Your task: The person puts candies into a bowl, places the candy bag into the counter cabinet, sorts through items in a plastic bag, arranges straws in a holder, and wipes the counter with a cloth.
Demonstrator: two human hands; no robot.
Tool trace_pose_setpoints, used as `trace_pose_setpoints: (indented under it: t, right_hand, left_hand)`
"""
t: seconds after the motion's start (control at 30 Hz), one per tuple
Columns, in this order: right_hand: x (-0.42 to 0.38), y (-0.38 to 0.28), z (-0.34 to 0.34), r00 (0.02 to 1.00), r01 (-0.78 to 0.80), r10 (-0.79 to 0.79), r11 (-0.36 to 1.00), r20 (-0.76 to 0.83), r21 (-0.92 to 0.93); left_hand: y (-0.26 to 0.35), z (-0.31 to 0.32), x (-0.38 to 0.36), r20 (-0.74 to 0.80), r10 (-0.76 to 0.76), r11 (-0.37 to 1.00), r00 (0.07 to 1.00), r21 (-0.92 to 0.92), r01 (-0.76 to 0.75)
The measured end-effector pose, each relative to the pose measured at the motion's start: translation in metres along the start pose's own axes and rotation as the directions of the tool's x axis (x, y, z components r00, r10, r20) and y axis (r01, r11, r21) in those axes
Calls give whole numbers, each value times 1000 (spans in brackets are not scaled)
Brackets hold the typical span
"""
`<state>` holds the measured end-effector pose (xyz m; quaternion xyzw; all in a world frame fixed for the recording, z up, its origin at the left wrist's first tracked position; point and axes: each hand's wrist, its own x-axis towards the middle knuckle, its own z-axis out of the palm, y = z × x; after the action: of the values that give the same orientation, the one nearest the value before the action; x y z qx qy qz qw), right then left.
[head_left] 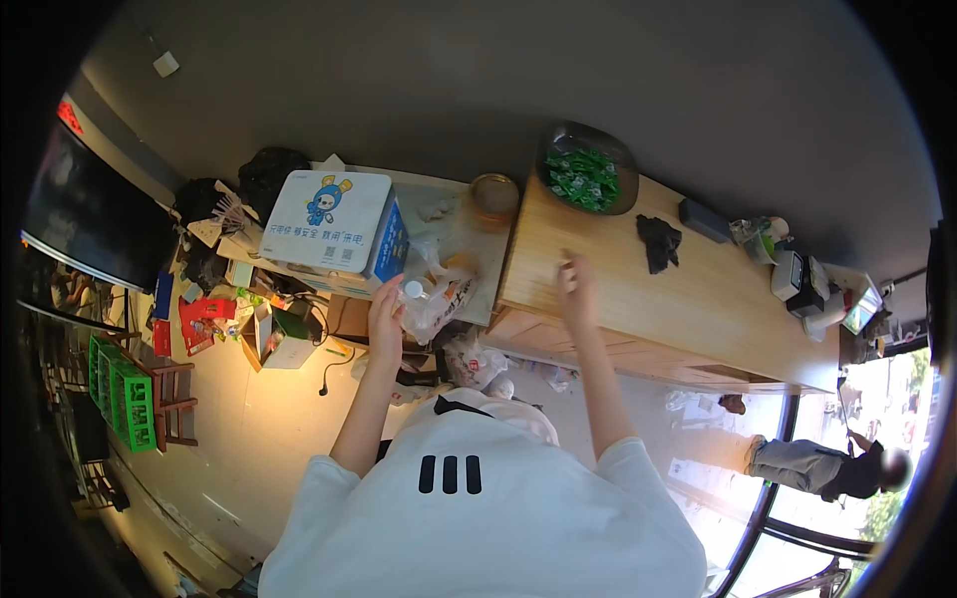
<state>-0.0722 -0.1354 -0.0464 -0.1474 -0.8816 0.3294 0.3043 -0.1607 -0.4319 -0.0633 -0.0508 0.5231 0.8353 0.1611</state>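
Observation:
My left hand [386, 317] is at the front edge of the grey counter section, its fingers against the side of a clear plastic bag [431, 317]. A bottle with a white cap [415, 289] shows at the bag's upper left, beside my fingers. Just behind that hand stands a white and blue box [329, 221] with a cartoon figure on its lid. My right hand [575, 289] is over the left part of the wooden counter [638, 299]. Motion smears its fingers, which look curled, and whether anything is in them cannot be made out.
A dark tray [626, 164] of green packets sits at the counter's back, with a round container [493, 197] to its left. A crumpled black bag [659, 242] lies to the right. Green crates [122, 394] stand at far left. A person [827, 466] is at far right.

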Motion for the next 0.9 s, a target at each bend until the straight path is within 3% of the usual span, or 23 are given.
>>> trace_pose_setpoints:
  t: [0.03, 0.07, 0.17, 0.2, 0.3, 0.4, 0.43, 0.57, 0.67, 0.73, 0.8, 0.9]
  right_hand:
    - [12, 25, -21, 990, -88, 76, 991, -115, -105]
    - [29, 48, -48, 972, 37, -111, 942, -205, -333]
    - [61, 127, -92, 968, -211, 69, 747, -241, -630]
    - [68, 147, -97, 969, -207, 69, 751, -237, -627]
    - [83, 172, -103, 947, -315, 303, 807, -108, -500]
    - [83, 162, -99, 935, -312, 352, 760, -43, -570]
    - [78, 159, -95, 956, -267, 288, 783, -53, -562]
    - [57, 100, -89, 944, -236, 317, 843, 92, -483]
    - [32, 70, -66, 970, -94, 157, 945, 184, -313]
    - [22, 41, -47, 972, -88, 126, 978, 198, -191]
    - [17, 15, -26, 974, -18, 42, 994, 221, -107]
    - [16, -36, -3, 954, 126, -119, 992, 274, -9]
  left_hand:
    - [3, 8, -3, 3, 12, 999, 1000, 39, -12]
    - [4, 12, -5, 3, 25, 997, 1000, 78, -25]
    - [-8, 12, 2, 15, 43, 993, 999, 107, -44]
    - [-8, 15, 3, 9, 46, 993, 999, 109, -47]
    - [-10, 20, 4, -42, 38, 984, 998, 175, -31]
    - [-18, 16, 6, -7, 74, 976, 997, 205, -71]
    - [-20, 16, 7, 8, 82, 973, 997, 214, -82]
    - [-18, 21, 5, -2, 94, 971, 996, 220, -91]
    - [-18, 19, 4, -2, 83, 973, 997, 216, -81]
    - [-20, 18, 4, -11, 74, 974, 997, 214, -71]
    - [-24, 21, 6, 38, 118, 924, 992, 363, -123]
    - [-23, 41, 0, 26, 150, 899, 988, 413, -147]
